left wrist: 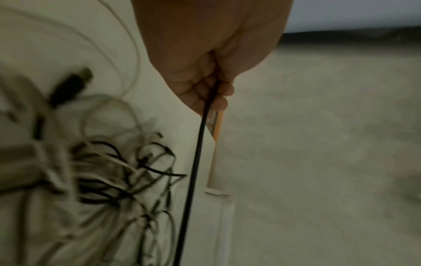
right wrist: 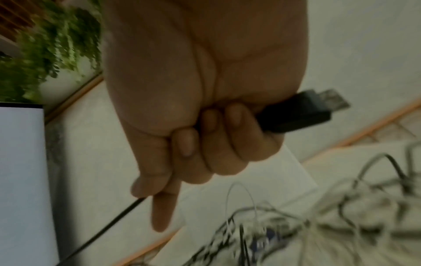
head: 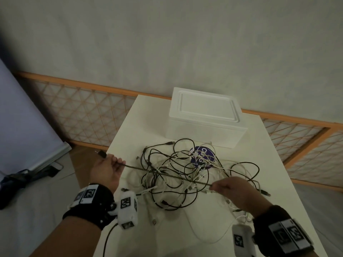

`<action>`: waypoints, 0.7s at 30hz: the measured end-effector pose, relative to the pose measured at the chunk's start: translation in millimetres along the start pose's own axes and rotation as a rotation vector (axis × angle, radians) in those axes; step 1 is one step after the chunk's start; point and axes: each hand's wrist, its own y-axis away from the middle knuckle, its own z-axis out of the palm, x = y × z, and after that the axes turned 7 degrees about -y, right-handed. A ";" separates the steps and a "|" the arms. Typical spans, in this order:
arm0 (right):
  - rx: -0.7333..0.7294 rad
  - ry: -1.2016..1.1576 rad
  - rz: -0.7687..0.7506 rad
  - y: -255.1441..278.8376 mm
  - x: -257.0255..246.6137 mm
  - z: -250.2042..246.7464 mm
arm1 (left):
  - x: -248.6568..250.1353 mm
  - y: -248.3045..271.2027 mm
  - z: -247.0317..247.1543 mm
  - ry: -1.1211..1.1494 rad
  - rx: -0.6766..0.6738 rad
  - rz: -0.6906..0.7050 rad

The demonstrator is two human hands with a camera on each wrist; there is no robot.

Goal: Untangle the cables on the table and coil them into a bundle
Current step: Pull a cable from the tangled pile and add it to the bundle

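Observation:
A tangle of black and white cables [head: 185, 173] lies in the middle of the white table [head: 167, 236]. One black cable [head: 167, 174] is stretched taut across the heap between my hands. My left hand [head: 109, 168] is beyond the table's left edge and grips this cable just behind its USB plug [head: 101, 154]. My right hand [head: 225, 188] is over the heap's near right side and pinches the same cable. The right wrist view shows fingers curled behind a black USB plug [right wrist: 296, 115]. The left wrist view shows a fist with the black cable [left wrist: 196, 162] running out of it.
A white foam box [head: 204, 117] with its lid on stands at the back of the table. A round purple disc [head: 203, 156] lies under the cables. A wooden lattice fence [head: 83, 108] runs behind; a white screen [head: 22, 117] stands on the left.

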 end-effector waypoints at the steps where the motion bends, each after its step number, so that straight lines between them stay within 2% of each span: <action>1: -0.037 0.008 0.003 2.2 3.6 7.5 | -7.0 1.7 -6.0 -0.023 0.021 0.005; 4: -0.131 0.132 0.080 5.5 18.5 25.6 | -27.7 14.1 -17.4 -0.071 0.005 -0.047; 6: -0.257 0.282 0.144 7.4 23.9 29.4 | -38.3 23.4 -22.5 -0.104 -0.045 -0.122; 8: -0.324 0.426 0.120 4.3 16.8 27.8 | -44.8 30.4 -26.8 -0.126 -0.083 -0.173; 13: -0.134 0.286 -0.086 -37.4 -45.5 23.8 | -46.1 30.8 -32.6 -0.121 -0.080 -0.204; 16: -0.109 0.222 -0.194 -75.2 -73.9 36.1 | -41.5 28.8 -27.0 -0.110 -0.079 -0.193; 21: -0.033 0.151 -0.189 -145.3 -84.3 49.2 | -34.0 23.4 -5.4 -0.136 -0.062 -0.156</action>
